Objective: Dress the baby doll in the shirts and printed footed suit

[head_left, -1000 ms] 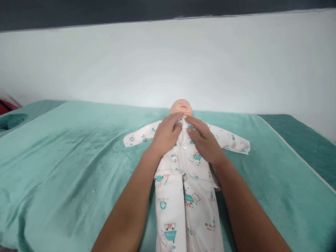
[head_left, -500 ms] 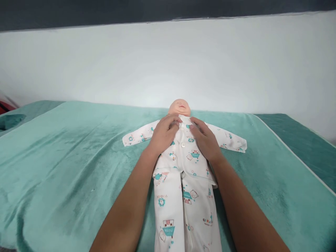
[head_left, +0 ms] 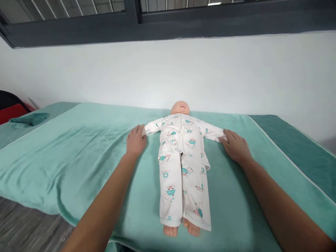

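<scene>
A baby doll [head_left: 180, 107] lies on its back, dressed in a white printed long-sleeved shirt [head_left: 174, 140] and matching trousers [head_left: 170, 206]. Its bare feet show below the trouser hems. Both sleeves stretch out sideways. My left hand [head_left: 135, 140] rests palm down at the end of the left-side sleeve, fingers extended and touching the cuff. On the other side my right hand [head_left: 237, 146] lies over the right-side cuff, fingers and thumb apart. The undersides of both hands, and the sleeve ends beneath them, are partly hidden.
A light green blanket [head_left: 86, 140] covers the bed, with wrinkles on the left and darker green [head_left: 296, 147] at the sides. A white wall [head_left: 168, 70] rises behind the head, below a dark window frame [head_left: 86, 29]. A red and black object [head_left: 12, 110] stands far left.
Both hands have moved off the doll's chest, outward to the two sleeve ends. The view has widened, bringing the feet, window and floor into sight.
</scene>
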The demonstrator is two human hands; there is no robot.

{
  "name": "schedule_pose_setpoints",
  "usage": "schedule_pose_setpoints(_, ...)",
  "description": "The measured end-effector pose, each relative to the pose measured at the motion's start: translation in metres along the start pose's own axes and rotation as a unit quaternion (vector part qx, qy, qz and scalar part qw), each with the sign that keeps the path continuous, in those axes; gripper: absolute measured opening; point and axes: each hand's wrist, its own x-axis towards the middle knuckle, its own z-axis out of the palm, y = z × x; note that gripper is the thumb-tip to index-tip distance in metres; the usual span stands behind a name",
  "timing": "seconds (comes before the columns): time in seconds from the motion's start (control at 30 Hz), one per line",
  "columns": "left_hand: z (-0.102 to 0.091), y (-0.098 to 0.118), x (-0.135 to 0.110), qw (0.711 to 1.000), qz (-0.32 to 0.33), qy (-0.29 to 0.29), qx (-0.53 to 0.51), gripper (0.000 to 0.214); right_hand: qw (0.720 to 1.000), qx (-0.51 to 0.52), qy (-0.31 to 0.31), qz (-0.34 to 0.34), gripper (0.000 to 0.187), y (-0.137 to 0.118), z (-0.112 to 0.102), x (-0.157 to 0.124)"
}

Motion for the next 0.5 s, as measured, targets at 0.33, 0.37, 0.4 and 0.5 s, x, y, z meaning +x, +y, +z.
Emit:
schedule_pose_setpoints(0.33, -0.001, -0.013, 0.004, 0.992, -0.123, -0.005, 0.012, 0.055, 0.988, 0.068, 0.04, 0.131, 0.045, 0.026, -0.013, -0.003)
schedule_pose_setpoints(0.37, 0.0, -0.015, 0.006, 0.991, -0.131, 0.001, 0.007, 0.054, 0.987, 0.084, 0.031, 0.137, 0.044, 0.024, -0.014, -0.002)
schedule_pose_setpoints(0.4, 0.0, -0.017, 0.008, 0.99, -0.138, 0.011, -0.001, 0.054, 0.985, 0.1, 0.029, 0.138, 0.044, 0.023, -0.015, -0.002)
schedule_pose_setpoints(0.5, 0.002, -0.024, 0.014, 0.986, -0.156, 0.049, -0.029, 0.054, 0.98, 0.131, 0.067, 0.131, 0.042, 0.022, -0.017, -0.001)
